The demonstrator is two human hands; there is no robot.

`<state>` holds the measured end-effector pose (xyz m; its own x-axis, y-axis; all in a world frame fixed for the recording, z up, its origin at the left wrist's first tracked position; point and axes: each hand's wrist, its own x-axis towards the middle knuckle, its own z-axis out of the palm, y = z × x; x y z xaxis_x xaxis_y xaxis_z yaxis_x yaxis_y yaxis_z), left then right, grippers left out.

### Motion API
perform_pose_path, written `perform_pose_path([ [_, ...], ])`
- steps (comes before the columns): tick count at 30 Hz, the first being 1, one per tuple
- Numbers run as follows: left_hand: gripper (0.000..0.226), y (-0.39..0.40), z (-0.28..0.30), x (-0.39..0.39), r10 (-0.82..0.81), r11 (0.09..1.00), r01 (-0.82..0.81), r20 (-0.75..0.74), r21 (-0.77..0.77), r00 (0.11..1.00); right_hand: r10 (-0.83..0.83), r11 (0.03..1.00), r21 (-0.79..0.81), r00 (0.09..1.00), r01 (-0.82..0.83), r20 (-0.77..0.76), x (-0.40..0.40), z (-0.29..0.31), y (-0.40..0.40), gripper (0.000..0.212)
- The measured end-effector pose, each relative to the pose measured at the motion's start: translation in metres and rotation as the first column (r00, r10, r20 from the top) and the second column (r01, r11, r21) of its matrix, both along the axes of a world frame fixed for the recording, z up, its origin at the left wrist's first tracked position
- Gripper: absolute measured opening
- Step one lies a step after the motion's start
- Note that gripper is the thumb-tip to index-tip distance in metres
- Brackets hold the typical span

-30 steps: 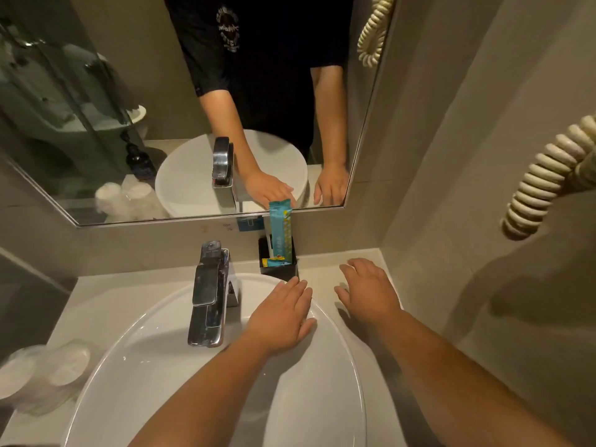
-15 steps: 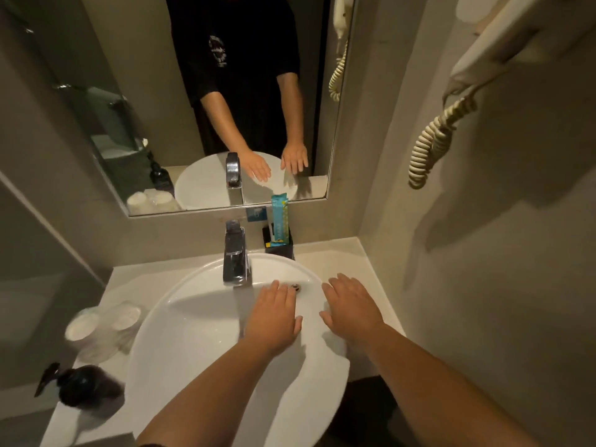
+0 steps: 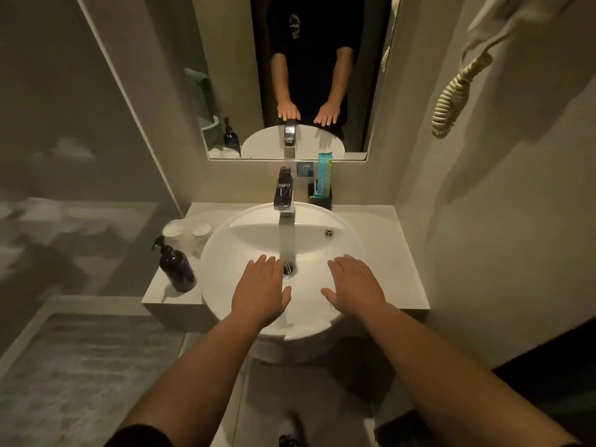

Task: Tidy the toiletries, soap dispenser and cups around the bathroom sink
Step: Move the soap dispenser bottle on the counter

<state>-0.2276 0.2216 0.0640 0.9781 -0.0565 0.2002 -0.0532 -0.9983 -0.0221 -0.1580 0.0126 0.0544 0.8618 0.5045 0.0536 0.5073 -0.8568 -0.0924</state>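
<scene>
My left hand (image 3: 262,289) and my right hand (image 3: 355,285) hover palm down over the white round sink (image 3: 222,253), fingers spread, holding nothing. A dark soap dispenser (image 3: 175,266) with a pump stands on the counter left of the sink. Behind it sit two wrapped white cups (image 3: 188,230). A teal toiletry packet (image 3: 324,175) stands upright in a black holder (image 3: 320,199) at the back, right of the chrome tap (image 3: 283,193).
The grey counter (image 3: 387,253) runs between a glass shower wall on the left and a tiled wall on the right. A mirror (image 3: 306,75) hangs above the tap. A coiled cord (image 3: 451,98) dangles on the right wall. Floor lies below.
The view has pulled back and up from the sink. Both hands have drawn back toward the sink's front and spread apart. The dispenser and cups have come fully into view.
</scene>
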Motion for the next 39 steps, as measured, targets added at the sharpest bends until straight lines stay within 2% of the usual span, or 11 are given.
perform_pose_path([
  [3, 0.059, 0.012, 0.002, -0.034, 0.078, 0.997, -0.077, -0.059, 0.021, 0.995, 0.061, 0.998, -0.012, 0.998, -0.061, -0.018, -0.02, 0.005, 0.014, 0.061],
  [9, 0.06, 0.052, 0.008, -0.087, 0.229, 0.973, -0.227, -0.088, 0.026, 0.969, 0.171, 0.985, 0.014, 0.985, -0.172, 0.028, -0.049, 0.011, 0.066, 0.06],
  [14, 0.057, 0.098, 0.006, -0.121, 0.331, 0.943, -0.331, -0.043, 0.005, 0.943, 0.26, 0.965, 0.042, 0.966, -0.26, 0.016, -0.066, 0.006, 0.121, 0.055],
  [19, 0.061, 0.155, -0.002, -0.133, 0.384, 0.923, -0.384, -0.118, 0.02, 0.916, 0.314, 0.949, 0.04, 0.949, -0.313, -0.018, -0.074, 0.0, 0.185, 0.057],
  [23, 0.061, 0.195, -0.008, -0.123, 0.369, 0.928, -0.373, -0.143, -0.002, 0.919, 0.31, 0.95, 0.053, 0.95, -0.307, -0.046, -0.068, -0.004, 0.23, 0.053],
  [31, 0.042, 0.245, -0.023, -0.081, 0.36, 0.918, -0.372, -0.105, -0.14, 0.927, 0.202, 0.977, 0.103, 0.97, -0.189, -0.133, -0.037, -0.016, 0.291, 0.053],
  [39, 0.053, 0.267, -0.052, -0.029, 0.386, 0.865, -0.42, -0.171, -0.275, 0.907, 0.159, 0.972, 0.202, 0.968, -0.118, -0.197, 0.002, -0.032, 0.336, 0.059],
])
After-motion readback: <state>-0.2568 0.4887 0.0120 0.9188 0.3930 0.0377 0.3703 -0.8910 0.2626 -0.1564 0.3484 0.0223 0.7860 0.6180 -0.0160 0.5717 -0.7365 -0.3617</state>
